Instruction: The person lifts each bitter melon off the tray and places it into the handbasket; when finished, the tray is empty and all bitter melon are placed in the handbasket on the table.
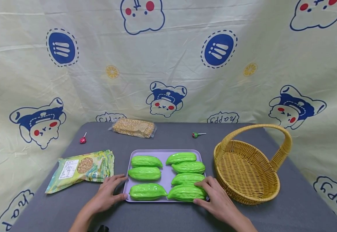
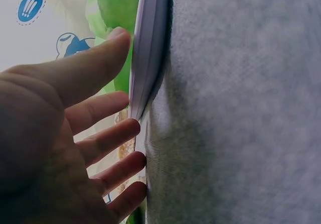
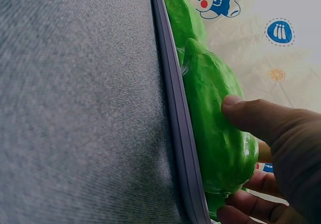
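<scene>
Right hand (image 1: 216,196) grips the near-right gourd (image 1: 185,192) (on tray (image 1: 167,175)).

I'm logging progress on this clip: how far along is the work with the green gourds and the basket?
Nothing looks done: the wicker basket holds nothing, and all seven green gourds lie on the purple tray. In hand: the right hand grips the nearest right gourd; the left hand touches the tray's left edge. All seven gourds remain.
</scene>
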`<state>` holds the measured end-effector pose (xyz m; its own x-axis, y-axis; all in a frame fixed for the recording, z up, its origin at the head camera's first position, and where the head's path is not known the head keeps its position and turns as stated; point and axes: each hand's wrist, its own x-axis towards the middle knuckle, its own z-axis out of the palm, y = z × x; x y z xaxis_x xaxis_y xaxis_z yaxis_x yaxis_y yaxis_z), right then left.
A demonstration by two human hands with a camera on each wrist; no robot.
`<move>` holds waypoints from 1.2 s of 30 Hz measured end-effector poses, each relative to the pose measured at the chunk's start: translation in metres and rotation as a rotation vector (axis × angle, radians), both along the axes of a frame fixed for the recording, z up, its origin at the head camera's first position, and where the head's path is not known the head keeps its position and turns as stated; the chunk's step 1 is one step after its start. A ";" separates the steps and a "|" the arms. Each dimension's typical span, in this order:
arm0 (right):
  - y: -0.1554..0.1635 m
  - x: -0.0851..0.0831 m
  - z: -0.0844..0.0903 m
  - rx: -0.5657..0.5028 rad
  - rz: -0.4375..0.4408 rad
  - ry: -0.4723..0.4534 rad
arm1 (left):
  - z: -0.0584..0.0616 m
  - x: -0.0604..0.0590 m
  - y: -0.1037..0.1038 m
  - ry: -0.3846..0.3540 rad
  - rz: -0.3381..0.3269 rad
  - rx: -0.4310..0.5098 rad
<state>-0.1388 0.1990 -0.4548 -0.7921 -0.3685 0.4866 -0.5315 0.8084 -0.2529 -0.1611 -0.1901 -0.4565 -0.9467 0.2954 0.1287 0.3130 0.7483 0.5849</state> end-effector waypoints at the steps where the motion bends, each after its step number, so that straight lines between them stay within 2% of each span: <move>1: 0.000 0.000 0.000 0.001 0.000 -0.001 | 0.000 0.000 0.000 -0.003 0.000 -0.001; 23: 0.001 -0.004 0.002 -0.017 0.057 0.085 | 0.000 0.000 0.002 -0.047 0.010 0.001; 36: 0.015 0.002 0.032 -0.073 0.045 0.078 | -0.001 0.001 0.002 -0.037 0.009 0.003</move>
